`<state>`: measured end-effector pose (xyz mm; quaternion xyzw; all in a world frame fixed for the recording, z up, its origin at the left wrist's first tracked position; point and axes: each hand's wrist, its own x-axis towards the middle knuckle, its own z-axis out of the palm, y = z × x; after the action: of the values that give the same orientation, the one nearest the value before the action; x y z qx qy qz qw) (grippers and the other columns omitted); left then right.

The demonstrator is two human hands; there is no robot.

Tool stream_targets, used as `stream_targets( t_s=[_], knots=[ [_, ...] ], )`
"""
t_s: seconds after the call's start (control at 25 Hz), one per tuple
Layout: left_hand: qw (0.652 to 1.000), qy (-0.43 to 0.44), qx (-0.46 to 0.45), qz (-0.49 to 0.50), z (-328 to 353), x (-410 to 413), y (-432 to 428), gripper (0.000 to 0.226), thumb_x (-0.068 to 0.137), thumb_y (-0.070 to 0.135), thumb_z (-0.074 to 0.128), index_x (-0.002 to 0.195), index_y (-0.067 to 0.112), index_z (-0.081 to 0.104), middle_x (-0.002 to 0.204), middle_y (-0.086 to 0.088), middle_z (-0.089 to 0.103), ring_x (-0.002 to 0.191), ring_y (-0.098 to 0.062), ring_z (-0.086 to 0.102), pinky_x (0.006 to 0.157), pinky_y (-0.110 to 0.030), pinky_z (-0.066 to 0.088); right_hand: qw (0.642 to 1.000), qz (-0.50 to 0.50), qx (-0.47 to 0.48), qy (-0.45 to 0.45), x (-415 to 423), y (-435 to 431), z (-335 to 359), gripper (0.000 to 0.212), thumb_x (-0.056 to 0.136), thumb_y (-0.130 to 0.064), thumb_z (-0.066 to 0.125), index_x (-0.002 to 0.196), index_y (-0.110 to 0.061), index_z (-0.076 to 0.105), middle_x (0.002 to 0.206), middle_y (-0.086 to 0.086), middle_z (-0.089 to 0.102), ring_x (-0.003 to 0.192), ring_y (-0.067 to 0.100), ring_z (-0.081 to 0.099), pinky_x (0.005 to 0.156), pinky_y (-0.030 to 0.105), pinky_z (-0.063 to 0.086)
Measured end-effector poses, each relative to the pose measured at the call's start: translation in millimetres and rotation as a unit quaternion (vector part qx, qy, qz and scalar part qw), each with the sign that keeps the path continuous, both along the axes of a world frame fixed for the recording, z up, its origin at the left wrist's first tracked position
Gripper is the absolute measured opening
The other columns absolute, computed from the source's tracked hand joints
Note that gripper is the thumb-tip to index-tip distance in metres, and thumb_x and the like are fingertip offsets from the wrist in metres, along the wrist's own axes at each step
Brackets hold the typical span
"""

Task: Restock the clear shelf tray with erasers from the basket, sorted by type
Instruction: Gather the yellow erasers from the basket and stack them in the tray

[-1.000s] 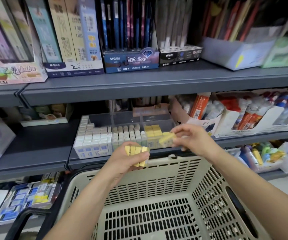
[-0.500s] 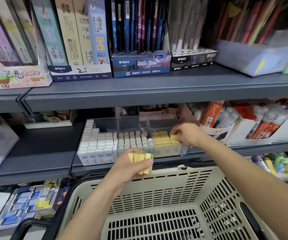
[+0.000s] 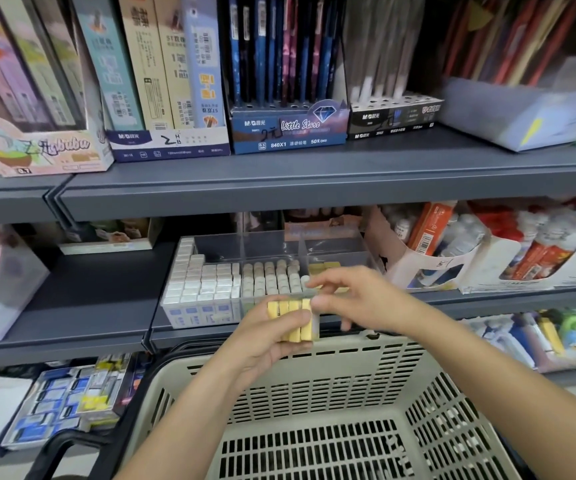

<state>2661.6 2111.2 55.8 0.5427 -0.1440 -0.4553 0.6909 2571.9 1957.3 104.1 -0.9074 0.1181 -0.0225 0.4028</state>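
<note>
The clear shelf tray (image 3: 262, 241) sits on the middle shelf with three filled sections: white erasers in blue sleeves (image 3: 203, 284) on the left, small off-white erasers (image 3: 270, 279) in the middle, yellow erasers (image 3: 325, 267) on the right. My left hand (image 3: 265, 341) grips a bunch of yellow erasers (image 3: 293, 320) upright, just in front of the tray. My right hand (image 3: 359, 301) is beside the bunch. Its thumb is at the rightmost eraser and its index finger is stretched above it, with nothing held. The beige slotted basket (image 3: 314, 434) is below both hands; its visible floor is bare.
A grey shelf edge (image 3: 314, 188) overhangs the tray, carrying pencil boxes (image 3: 168, 98) and a blue pen display (image 3: 288, 129). Cardboard boxes of glue and bottles (image 3: 452, 258) stand right of the tray. Packaged erasers (image 3: 68, 400) lie on the lower shelf at left.
My right hand set a yellow eraser into the tray's right section, then drew back to the bunch in my left hand. The left hand stayed put.
</note>
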Motion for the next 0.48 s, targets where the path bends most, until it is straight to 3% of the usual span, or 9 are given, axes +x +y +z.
stream_targets(
  t_s=[0.08,0.16,0.24,0.36,0.48],
  knots=[
    [1.0,-0.014,0.004,-0.007,2,-6,-5,0.03,0.082,-0.005,0.062,0.109,0.004,0.054,0.087,-0.012,0.067,0.076,-0.017,0.068,0.064,-0.028,0.056,1.0,-0.006,-0.008,-0.01,-6,7,-1,0.014,0.083,-0.041,0.063,0.094,-0.034,0.064,0.08,-0.003,0.068,0.049,0.005,0.063,0.043,0.011,0.041],
    [1.0,-0.02,0.002,-0.011,2,-11,-9,0.031,0.082,-0.009,0.06,0.109,0.004,0.053,0.091,-0.013,0.067,0.077,-0.017,0.069,0.064,-0.028,0.056,1.0,-0.025,0.007,-0.002,-8,2,1,0.003,0.085,-0.03,0.064,0.088,-0.031,0.064,0.067,0.0,0.068,0.054,0.008,0.064,0.048,0.023,0.049],
    [1.0,-0.02,-0.003,-0.003,2,-13,-11,0.032,0.081,-0.01,0.061,0.108,0.005,0.053,0.092,-0.011,0.07,0.08,-0.018,0.07,0.064,-0.027,0.056,0.998,-0.036,0.053,0.021,-10,-8,1,0.012,0.086,-0.014,0.063,0.091,-0.025,0.064,0.06,-0.005,0.067,0.056,0.006,0.064,0.049,0.02,0.046],
    [0.999,-0.013,-0.014,0.027,1,-11,-11,0.031,0.078,-0.006,0.066,0.103,0.008,0.054,0.095,-0.013,0.069,0.082,-0.018,0.069,0.066,-0.026,0.056,0.993,-0.055,0.092,0.046,-15,-24,1,0.02,0.086,-0.006,0.061,0.103,-0.016,0.064,0.079,-0.001,0.07,0.064,0.002,0.065,0.052,0.013,0.049],
    [0.999,-0.009,-0.012,0.049,0,-5,-8,0.035,0.074,-0.002,0.071,0.103,0.01,0.055,0.099,-0.017,0.066,0.086,-0.021,0.067,0.068,-0.027,0.056,0.992,-0.108,0.054,-0.031,-12,-46,11,0.018,0.084,-0.008,0.064,0.096,-0.021,0.067,0.094,0.001,0.07,0.076,0.007,0.065,0.066,0.021,0.056]
  ],
)
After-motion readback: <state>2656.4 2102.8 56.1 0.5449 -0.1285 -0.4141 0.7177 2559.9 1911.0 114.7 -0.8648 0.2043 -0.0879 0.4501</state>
